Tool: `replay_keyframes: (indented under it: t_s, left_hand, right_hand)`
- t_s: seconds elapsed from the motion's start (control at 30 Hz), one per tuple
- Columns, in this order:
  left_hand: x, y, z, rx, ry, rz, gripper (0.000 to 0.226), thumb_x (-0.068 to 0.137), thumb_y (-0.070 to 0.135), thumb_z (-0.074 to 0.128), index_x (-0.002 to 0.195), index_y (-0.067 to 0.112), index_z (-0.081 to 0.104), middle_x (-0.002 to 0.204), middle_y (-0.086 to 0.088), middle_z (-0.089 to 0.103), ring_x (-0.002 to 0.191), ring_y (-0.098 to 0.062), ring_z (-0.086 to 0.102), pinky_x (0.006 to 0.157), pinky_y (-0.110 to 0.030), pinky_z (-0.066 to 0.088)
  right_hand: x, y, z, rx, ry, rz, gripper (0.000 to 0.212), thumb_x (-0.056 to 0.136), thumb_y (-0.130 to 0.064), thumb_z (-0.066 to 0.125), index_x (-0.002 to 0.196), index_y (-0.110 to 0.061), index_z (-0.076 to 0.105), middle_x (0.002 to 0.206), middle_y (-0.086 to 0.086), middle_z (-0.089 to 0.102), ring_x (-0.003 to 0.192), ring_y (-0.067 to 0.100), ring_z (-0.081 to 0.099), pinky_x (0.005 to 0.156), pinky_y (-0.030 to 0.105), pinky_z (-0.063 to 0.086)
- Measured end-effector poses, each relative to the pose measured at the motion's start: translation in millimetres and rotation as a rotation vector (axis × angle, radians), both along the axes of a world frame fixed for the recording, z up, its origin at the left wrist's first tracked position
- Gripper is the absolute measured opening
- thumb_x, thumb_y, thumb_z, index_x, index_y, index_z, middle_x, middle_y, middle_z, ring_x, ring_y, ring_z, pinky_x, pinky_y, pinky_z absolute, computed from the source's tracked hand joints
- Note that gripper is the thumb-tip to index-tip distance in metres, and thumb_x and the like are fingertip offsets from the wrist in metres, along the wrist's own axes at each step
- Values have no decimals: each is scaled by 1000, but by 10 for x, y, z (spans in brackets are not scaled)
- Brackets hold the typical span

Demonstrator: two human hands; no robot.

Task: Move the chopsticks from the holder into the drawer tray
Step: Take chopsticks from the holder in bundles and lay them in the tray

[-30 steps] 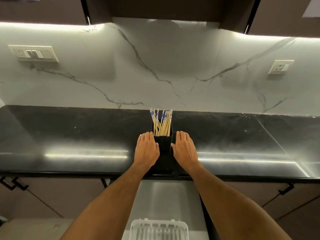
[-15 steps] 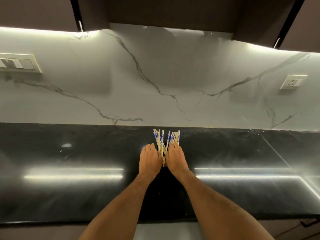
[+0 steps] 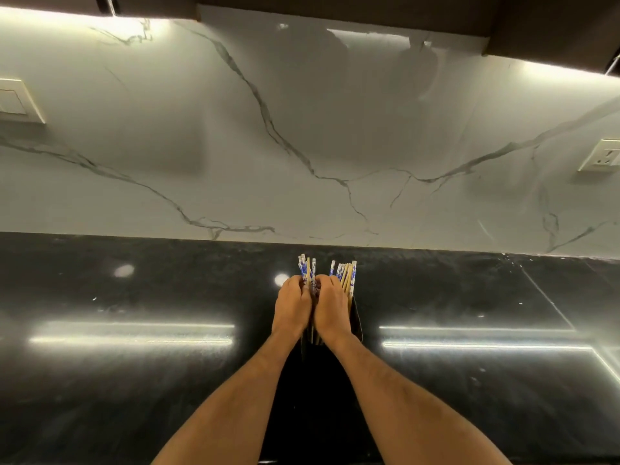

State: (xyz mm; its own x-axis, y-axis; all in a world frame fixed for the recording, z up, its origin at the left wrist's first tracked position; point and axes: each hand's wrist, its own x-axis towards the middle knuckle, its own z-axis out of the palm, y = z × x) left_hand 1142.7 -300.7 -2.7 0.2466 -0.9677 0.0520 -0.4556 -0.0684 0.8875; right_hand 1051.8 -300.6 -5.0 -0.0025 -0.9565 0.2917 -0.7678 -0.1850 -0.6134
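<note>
A bunch of wooden chopsticks [image 3: 347,275] with blue-and-white patterned tops stands in a black holder [image 3: 357,325] on the black countertop. My left hand [image 3: 292,305] has its fingers curled round the left group of chopsticks. Pressed against it, my right hand [image 3: 331,308] grips chopsticks in the middle, and more sticks rise free to its right. Both hands hide most of the holder. The drawer tray is out of view.
The glossy black countertop [image 3: 134,380] runs the full width, backed by a white marble wall [image 3: 302,146]. A switch plate [image 3: 16,100] is on the wall at left and a socket [image 3: 602,156] at right. Dark cabinets hang overhead.
My hands moved from beside the holder up onto the chopsticks and their fingers curled round them, splitting the bunch. The camera tilted up, so the white tray below left the view.
</note>
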Motion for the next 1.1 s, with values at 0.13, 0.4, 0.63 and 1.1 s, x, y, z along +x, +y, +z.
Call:
replay_keyframes:
  t_s: [0.13, 0.4, 0.63, 1.1]
  left_hand:
    - [6, 16, -48, -22, 41, 47, 18, 104, 19, 47, 102, 16, 65, 91, 7, 65, 77, -2, 61, 58, -9, 43]
    - [36, 22, -74, -109, 8, 62, 22, 104, 10, 47, 107, 13, 69, 96, 5, 67, 81, 2, 60, 69, -2, 45]
    - [50, 45, -75, -158, 24, 44, 22, 103, 7, 51, 117, 9, 68, 108, 0, 70, 92, -2, 62, 83, -13, 49]
    - [24, 103, 30, -275, -20, 6, 29, 101, 9, 58, 129, 5, 63, 120, -7, 68, 104, -6, 61, 97, -26, 54]
  right_hand:
    - [18, -16, -27, -16, 6, -5, 9, 101, -20, 60, 108, -17, 65, 101, -3, 59, 86, 6, 55, 79, 20, 52]
    - [68, -49, -1, 22, 36, -26, 10, 103, -22, 55, 105, -18, 63, 97, -2, 59, 87, 8, 55, 81, 24, 52]
    - [71, -136, 85, 99, -5, -51, 10, 103, -23, 54, 107, -15, 60, 98, 1, 65, 85, 11, 61, 79, 28, 56]
    - [-3, -213, 244, 102, -278, -184, 15, 89, -7, 75, 103, -9, 71, 92, 3, 71, 81, 14, 66, 65, 18, 51]
